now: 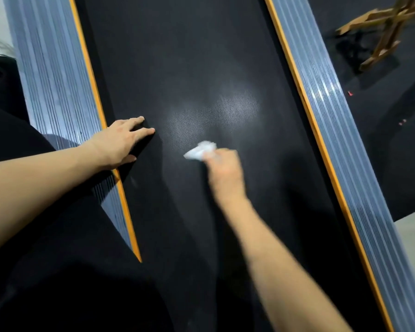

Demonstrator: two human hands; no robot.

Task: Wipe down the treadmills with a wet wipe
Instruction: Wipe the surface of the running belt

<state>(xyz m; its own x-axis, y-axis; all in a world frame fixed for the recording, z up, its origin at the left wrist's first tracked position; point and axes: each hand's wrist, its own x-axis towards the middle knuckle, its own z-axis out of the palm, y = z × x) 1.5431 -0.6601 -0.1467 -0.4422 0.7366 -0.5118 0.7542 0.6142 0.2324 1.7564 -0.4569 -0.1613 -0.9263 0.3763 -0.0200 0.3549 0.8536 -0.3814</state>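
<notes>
A black treadmill belt runs down the middle of the view, between two ribbed grey side rails with orange edges. My right hand grips a crumpled white wet wipe against the belt near its middle; the hand is motion-blurred. My left hand lies flat with straight fingers on the belt's left edge, next to the left side rail. A pale sheen shows on the belt just beyond the wipe.
The right side rail borders a dark floor mat. A wooden folding frame stands at the upper right. My dark clothing fills the lower left, covering part of the left rail.
</notes>
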